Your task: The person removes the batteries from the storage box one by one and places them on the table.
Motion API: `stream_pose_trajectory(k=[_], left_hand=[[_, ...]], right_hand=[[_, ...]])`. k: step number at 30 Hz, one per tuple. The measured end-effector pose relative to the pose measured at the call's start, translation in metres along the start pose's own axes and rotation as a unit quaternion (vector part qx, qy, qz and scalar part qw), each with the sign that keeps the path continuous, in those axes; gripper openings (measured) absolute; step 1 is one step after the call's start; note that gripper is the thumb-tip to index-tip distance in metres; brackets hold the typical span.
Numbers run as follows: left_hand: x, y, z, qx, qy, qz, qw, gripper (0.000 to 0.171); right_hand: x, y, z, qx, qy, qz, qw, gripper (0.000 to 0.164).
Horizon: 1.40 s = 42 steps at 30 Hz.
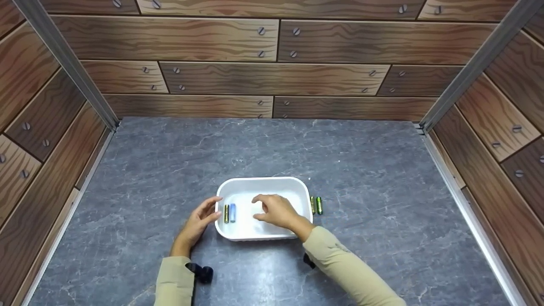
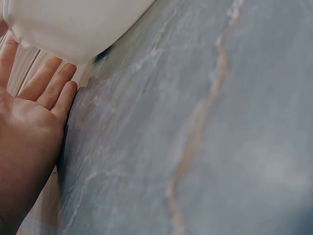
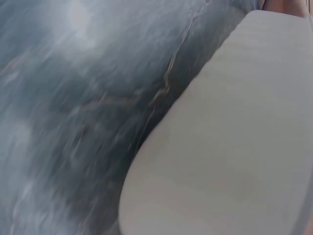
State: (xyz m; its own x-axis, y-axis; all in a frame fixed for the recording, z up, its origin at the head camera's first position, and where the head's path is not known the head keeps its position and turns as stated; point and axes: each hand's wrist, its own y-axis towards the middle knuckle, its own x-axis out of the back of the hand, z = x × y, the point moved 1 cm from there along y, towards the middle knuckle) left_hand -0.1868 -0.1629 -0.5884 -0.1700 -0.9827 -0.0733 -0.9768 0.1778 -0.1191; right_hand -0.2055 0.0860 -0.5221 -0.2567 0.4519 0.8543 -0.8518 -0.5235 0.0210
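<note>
A white rectangular tub (image 1: 263, 236) stands on the grey marbled table. My left hand (image 1: 199, 221) is at its left end, thumb and index fingertips right at the rim. The left wrist view shows that hand's (image 2: 29, 117) palm and loosely straight fingers beside the tub's outer wall (image 2: 78, 29). Inside the tub's left end, a gold-and-dark battery (image 1: 226, 213) lies alongside a blue battery (image 1: 232, 213). My right hand (image 1: 276, 210) hovers over the tub's middle, thumb and index finger spread apart with nothing between them. The tub's wall (image 3: 220, 132) fills much of the right wrist view.
Two green-and-gold batteries, the nearer one (image 1: 313, 205) close against the tub's right wall and the other (image 1: 319, 205) beside it, lie on the table (image 1: 374, 170). Wood-patterned panels (image 1: 272, 78) enclose the back and sides, with metal posts at the corners.
</note>
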Motion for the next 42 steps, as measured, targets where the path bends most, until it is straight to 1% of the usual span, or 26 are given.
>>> stream_pose_trajectory(k=[5, 15, 21, 28, 31, 35, 42], left_hand=[[0.0, 0.001, 0.001, 0.012, 0.008, -0.001, 0.9999, 0.049], [0.0, 0.0, 0.0, 0.011, 0.007, 0.001, 0.9999, 0.048], [0.0, 0.0, 0.0, 0.007, 0.003, 0.004, 1.0, 0.048], [0.0, 0.0, 0.0, 0.003, 0.006, 0.004, 1.0, 0.049], [0.0, 0.0, 0.0, 0.002, 0.005, 0.006, 1.0, 0.049], [0.0, 0.0, 0.001, -0.001, -0.002, 0.012, 0.9999, 0.05], [0.0, 0.0, 0.0, -0.007, -0.007, 0.009, 0.9999, 0.049]], right_hand=[[-0.011, 0.009, 0.009, -0.012, -0.006, 0.017, 1.0, 0.041], [-0.031, 0.023, 0.019, -0.044, -0.008, 0.035, 0.998, 0.056], [-0.039, 0.028, 0.022, -0.058, -0.003, 0.033, 0.998, 0.065], [-0.044, 0.033, 0.025, -0.066, -0.024, 0.037, 0.997, 0.073], [-0.046, 0.035, 0.026, -0.067, -0.033, 0.046, 0.996, 0.074], [-0.049, 0.038, 0.027, -0.069, -0.041, 0.056, 0.995, 0.07], [-0.052, 0.039, 0.028, -0.064, -0.042, 0.052, 0.996, 0.06]])
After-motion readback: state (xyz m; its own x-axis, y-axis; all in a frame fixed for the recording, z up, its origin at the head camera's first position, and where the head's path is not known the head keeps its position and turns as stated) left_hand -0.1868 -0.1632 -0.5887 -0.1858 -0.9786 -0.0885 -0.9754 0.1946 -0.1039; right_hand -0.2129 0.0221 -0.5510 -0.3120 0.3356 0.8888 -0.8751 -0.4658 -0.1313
